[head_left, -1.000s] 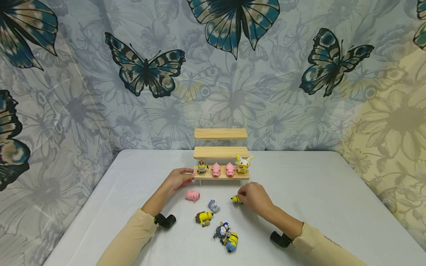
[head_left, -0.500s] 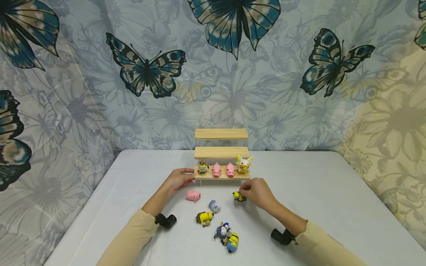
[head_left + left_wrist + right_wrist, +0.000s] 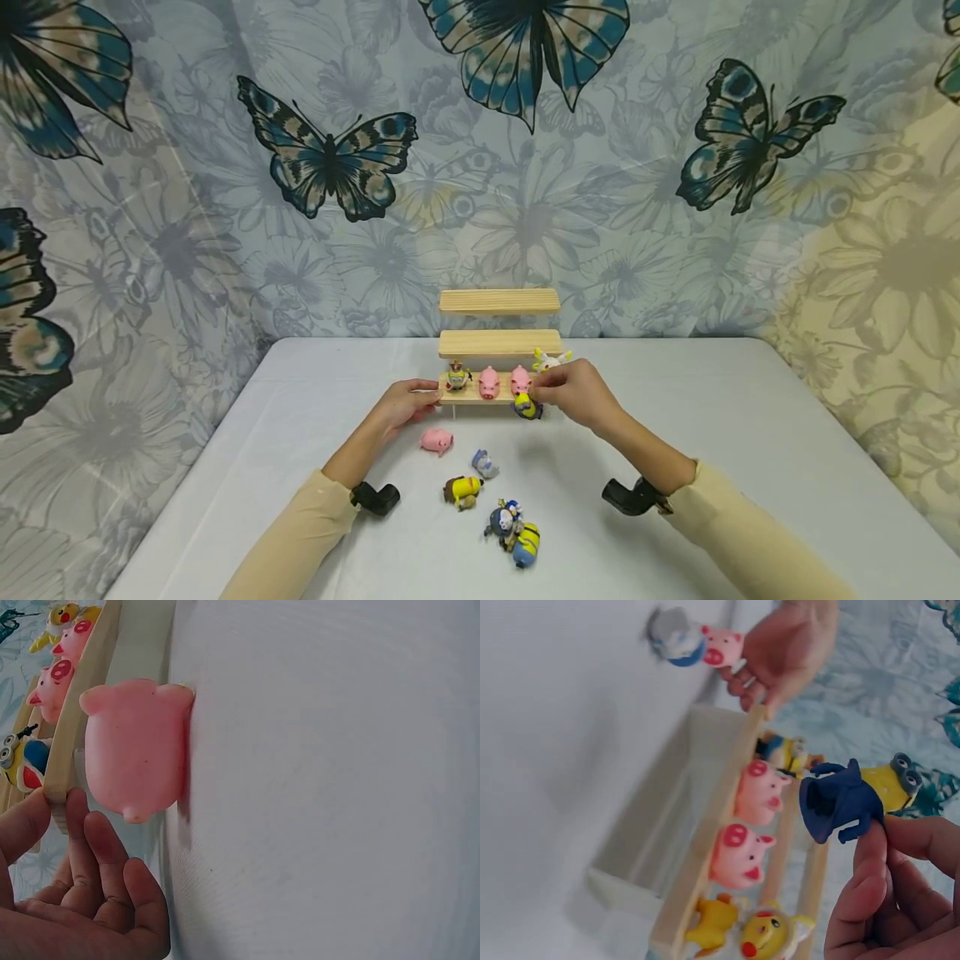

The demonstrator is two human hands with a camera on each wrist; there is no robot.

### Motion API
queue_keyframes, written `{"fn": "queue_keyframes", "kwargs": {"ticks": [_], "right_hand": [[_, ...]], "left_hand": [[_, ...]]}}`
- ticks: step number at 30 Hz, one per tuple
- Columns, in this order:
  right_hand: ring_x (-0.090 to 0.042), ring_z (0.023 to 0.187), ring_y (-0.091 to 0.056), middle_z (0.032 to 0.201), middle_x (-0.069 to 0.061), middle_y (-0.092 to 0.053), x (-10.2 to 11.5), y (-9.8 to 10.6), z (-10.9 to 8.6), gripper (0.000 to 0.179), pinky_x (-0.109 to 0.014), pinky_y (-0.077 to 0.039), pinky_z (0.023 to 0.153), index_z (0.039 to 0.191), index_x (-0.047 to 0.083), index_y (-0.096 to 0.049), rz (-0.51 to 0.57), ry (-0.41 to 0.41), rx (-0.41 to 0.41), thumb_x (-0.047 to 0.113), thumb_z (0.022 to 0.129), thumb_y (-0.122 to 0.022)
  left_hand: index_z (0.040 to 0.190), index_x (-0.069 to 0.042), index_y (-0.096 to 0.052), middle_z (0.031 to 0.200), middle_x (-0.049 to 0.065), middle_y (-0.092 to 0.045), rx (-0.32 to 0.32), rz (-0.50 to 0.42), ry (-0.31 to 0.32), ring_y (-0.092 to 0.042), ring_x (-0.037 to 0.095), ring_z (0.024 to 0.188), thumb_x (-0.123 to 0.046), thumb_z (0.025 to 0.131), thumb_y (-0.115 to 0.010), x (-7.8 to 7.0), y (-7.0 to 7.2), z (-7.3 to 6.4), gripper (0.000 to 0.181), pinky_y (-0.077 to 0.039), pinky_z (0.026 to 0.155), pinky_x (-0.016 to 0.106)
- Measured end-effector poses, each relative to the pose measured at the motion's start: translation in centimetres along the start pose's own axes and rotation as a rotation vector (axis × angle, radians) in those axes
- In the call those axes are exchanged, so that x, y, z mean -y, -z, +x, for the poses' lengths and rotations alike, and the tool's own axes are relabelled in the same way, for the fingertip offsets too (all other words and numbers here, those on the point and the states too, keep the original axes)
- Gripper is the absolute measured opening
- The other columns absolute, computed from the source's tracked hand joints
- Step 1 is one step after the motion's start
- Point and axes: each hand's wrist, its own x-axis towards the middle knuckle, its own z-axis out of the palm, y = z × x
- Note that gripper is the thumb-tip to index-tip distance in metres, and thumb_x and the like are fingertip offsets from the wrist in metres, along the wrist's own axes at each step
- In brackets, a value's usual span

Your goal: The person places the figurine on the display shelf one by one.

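My right hand pinches a minion figurine, yellow with goggles and dark blue clothing, between thumb and fingers. In the head view it overlaps the front of the bottom board of a three-tier wooden display shelf. Gripping the left end of that board, my left hand has its thumb on top and a fingertip beneath. On the board stand a small minion with a crown, two pink pigs, and a white-and-yellow figurine partly hidden behind my right hand.
A pink pig lies on the white table near my left hand. Closer in are a grey-blue figurine, a yellow-and-brown minion, a dark blue-and-white figurine and a blue-and-yellow minion. The shelf's middle board and top board rise behind.
My right hand has lifted the minion from the table and carried it forward to the bottom board's front. My left hand has stayed at the shelf's left end.
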Motion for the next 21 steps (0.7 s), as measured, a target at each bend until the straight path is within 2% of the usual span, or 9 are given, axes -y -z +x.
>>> {"fn": "queue_keyframes", "kwargs": {"ticks": [6, 9, 14, 21], "right_hand": [[-0.019, 0.077, -0.056, 0.093, -0.008, -0.071, 0.9, 0.6, 1.8, 0.020, -0.030, -0.047, 0.066, 0.094, 0.001, -0.075, 0.141, -0.073, -0.013, 0.019, 0.089, -0.071], [-0.019, 0.078, -0.057, 0.091, -0.005, -0.070, 1.3, 0.5, 2.7, 0.021, -0.032, -0.049, 0.069, 0.096, 0.000, -0.075, 0.182, -0.078, -0.019, 0.020, 0.089, -0.070], [-0.016, 0.070, -0.054, 0.081, -0.002, -0.068, 2.3, 0.2, 4.2, 0.021, -0.030, -0.047, 0.065, 0.098, -0.002, -0.073, 0.278, -0.086, -0.048, 0.017, 0.090, -0.069], [-0.016, 0.071, -0.053, 0.078, 0.002, -0.067, 3.4, -0.7, 6.5, 0.021, -0.026, -0.048, 0.066, 0.101, -0.002, -0.072, 0.371, -0.120, -0.079, 0.016, 0.091, -0.067]], "left_hand": [[0.128, 0.001, -0.059, 0.076, -0.009, -0.068, 0.004, -0.004, -0.008, -0.060, 0.006, 0.070, -0.018, 0.094, -0.064, 0.2, 0.0, 0.1, 0.039, -0.041, 0.063, 0.023], [0.127, 0.001, -0.059, 0.077, -0.008, -0.068, 0.002, -0.003, -0.008, -0.059, 0.006, 0.070, -0.018, 0.094, -0.064, 0.2, 0.1, 0.1, 0.039, -0.041, 0.063, 0.024], [0.128, 0.000, -0.059, 0.078, -0.007, -0.069, -0.010, 0.001, -0.008, -0.061, 0.007, 0.071, -0.018, 0.093, -0.065, 0.1, 0.0, 0.1, 0.039, -0.042, 0.063, 0.024], [0.129, -0.006, -0.060, 0.088, -0.001, -0.071, -0.044, 0.045, -0.007, -0.061, 0.011, 0.080, -0.020, 0.091, -0.067, -0.1, 0.0, 0.3, 0.041, -0.048, 0.072, 0.026]]}}
